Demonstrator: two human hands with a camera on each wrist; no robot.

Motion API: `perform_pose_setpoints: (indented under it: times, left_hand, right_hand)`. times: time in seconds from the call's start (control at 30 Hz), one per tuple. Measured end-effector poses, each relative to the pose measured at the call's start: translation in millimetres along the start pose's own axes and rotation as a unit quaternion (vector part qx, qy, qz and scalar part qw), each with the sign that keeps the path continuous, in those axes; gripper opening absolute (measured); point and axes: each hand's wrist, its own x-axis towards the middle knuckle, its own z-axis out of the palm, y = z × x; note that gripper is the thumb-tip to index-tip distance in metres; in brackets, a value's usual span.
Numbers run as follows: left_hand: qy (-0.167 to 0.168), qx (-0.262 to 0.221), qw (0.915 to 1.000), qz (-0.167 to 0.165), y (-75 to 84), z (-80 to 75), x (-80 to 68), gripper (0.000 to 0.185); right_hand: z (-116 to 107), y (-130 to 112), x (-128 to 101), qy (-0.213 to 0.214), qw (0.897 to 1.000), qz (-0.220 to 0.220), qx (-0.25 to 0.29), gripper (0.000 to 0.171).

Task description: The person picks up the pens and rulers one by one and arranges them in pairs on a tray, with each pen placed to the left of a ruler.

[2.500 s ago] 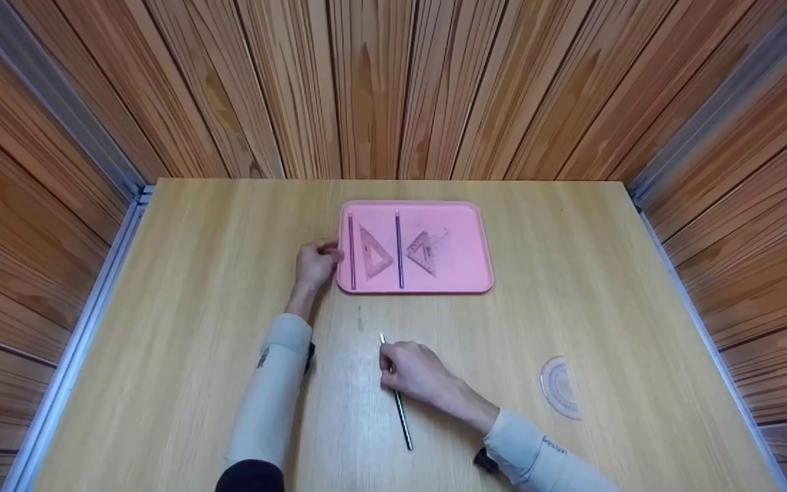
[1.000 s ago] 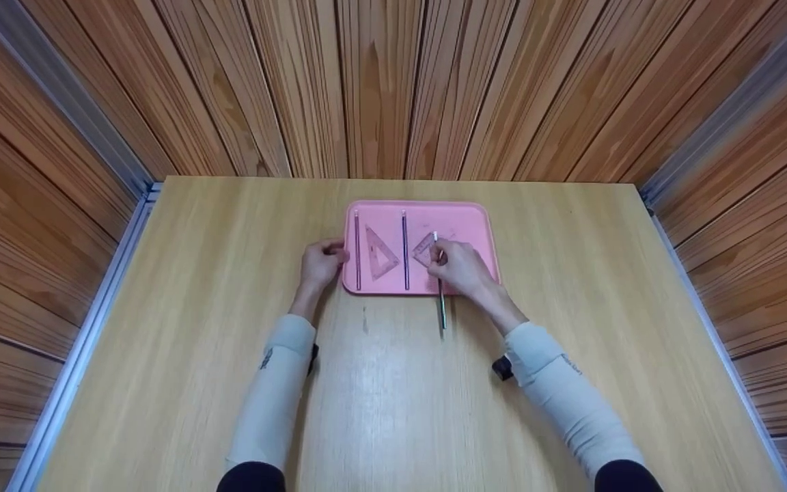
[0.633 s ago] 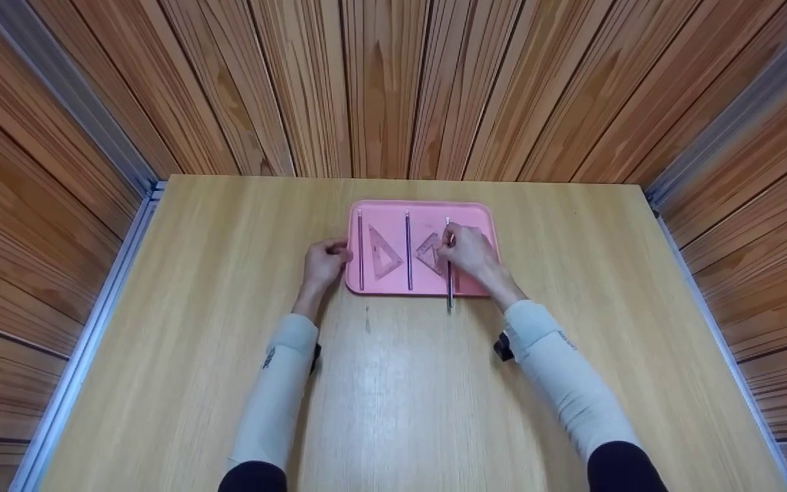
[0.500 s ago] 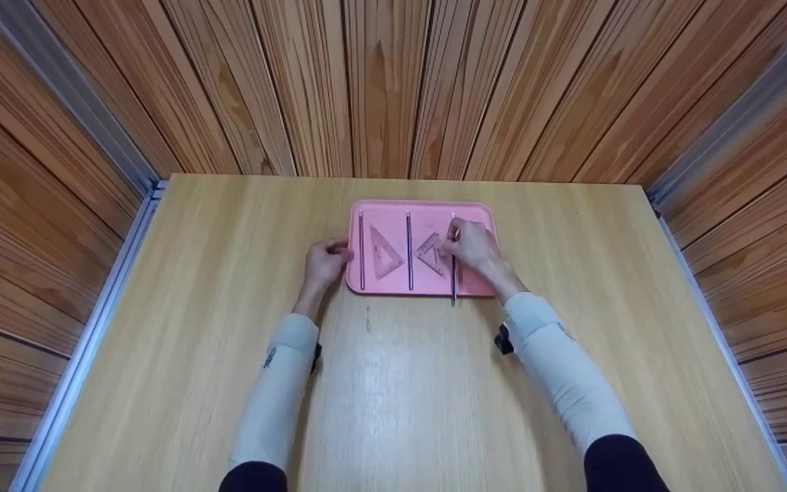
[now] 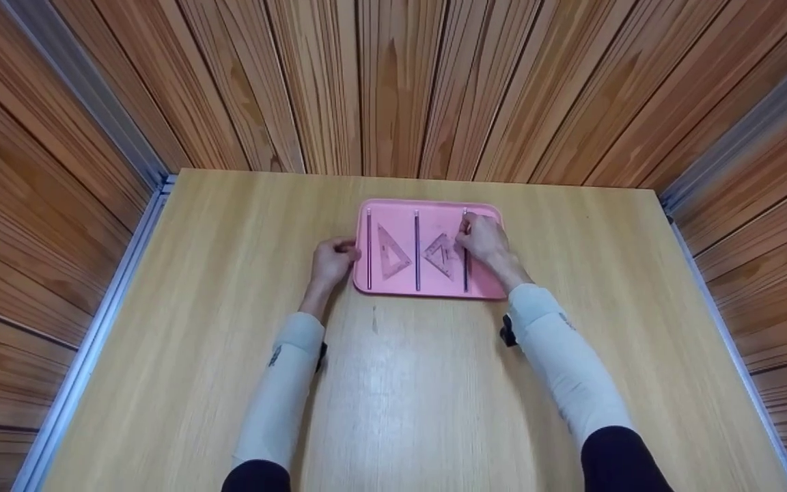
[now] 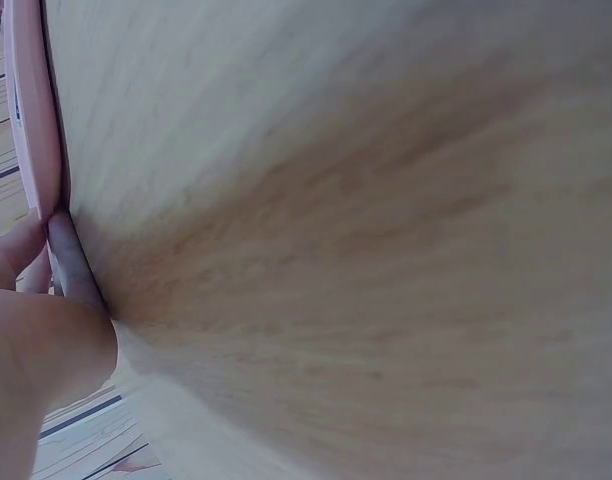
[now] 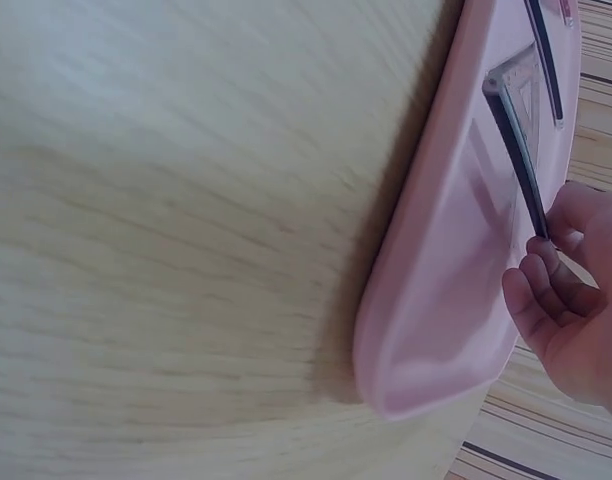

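Observation:
In the head view my right hand (image 5: 488,238) pinches a dark pencil (image 5: 466,270) near its far end, over the right part of a pink tray (image 5: 393,295). The right wrist view shows the pencil (image 7: 516,150) angled above the tray floor, casting a shadow there. My left hand (image 5: 330,263) grips the tray's left edge; thumb and finger meet around the rim in the left wrist view. Two more pencils lie in the tray, one far left (image 5: 369,249) and one mid-tray (image 5: 417,249). Between the pencils sit two clear set squares, a long one (image 5: 383,240) and a smaller one (image 5: 432,247).
The tray stands toward the back of a wooden table (image 5: 393,410). Wood-panelled walls (image 5: 393,82) rise behind it and at both sides. A metal rail (image 5: 100,321) runs along the left table edge.
The right hand has carried the pencil from the front of the table forward and right over the tray. A protractor seen earlier on the right is out of sight. The left hand stays at the tray.

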Motion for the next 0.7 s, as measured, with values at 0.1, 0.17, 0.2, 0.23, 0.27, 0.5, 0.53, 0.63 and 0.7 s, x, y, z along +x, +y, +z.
perform_pose_setpoints:
  times: [0.1, 0.17, 0.2, 0.23, 0.27, 0.5, 0.53, 0.63, 0.7]
  left_hand:
    - [-0.002, -0.002, 1.0, -0.001, 0.9, 1.6, 0.5, 0.033]
    - [-0.004, -0.001, 1.0, 0.001, 1.4, 2.4, 0.7, 0.034]
    - [-0.004, 0.0, 1.0, 0.002, 1.6, 2.6, 0.9, 0.034]
    - [-0.004, 0.0, 1.0, 0.003, 1.8, 2.5, 0.9, 0.034]
    - [-0.004, 0.0, 1.0, 0.003, 2.0, 2.2, 0.8, 0.034]
    - [-0.001, -0.01, 1.0, -0.001, 1.4, -0.1, 0.8, 0.034]
    - [-0.001, -0.008, 1.0, 0.002, 1.0, 0.3, 1.1, 0.034]
    - [0.007, -0.002, 0.9999, 0.013, 0.0, 1.9, 1.7, 0.033]
    - [0.012, 0.002, 0.9998, 0.018, -0.5, 2.2, 1.6, 0.033]
  right_hand:
    - [2, 1, 0, -0.011, 1.0, 0.006, -0.009, 0.009]
    - [3, 1, 0, -0.019, 1.0, 0.013, -0.012, 0.009]
    - [4, 1, 0, -0.021, 1.0, 0.015, -0.012, 0.009]
    - [5, 1, 0, -0.022, 1.0, 0.017, -0.014, 0.009]
    - [5, 1, 0, -0.023, 0.999, 0.018, -0.014, 0.009]
    - [9, 1, -1, -0.019, 1.0, 0.012, -0.011, 0.015]
    - [10, 1, -2, -0.017, 1.0, 0.011, -0.014, 0.017]
    - [12, 2, -5, -0.01, 1.0, -0.002, -0.025, 0.021]
    - [14, 3, -7, -0.007, 1.0, -0.01, -0.027, 0.024]
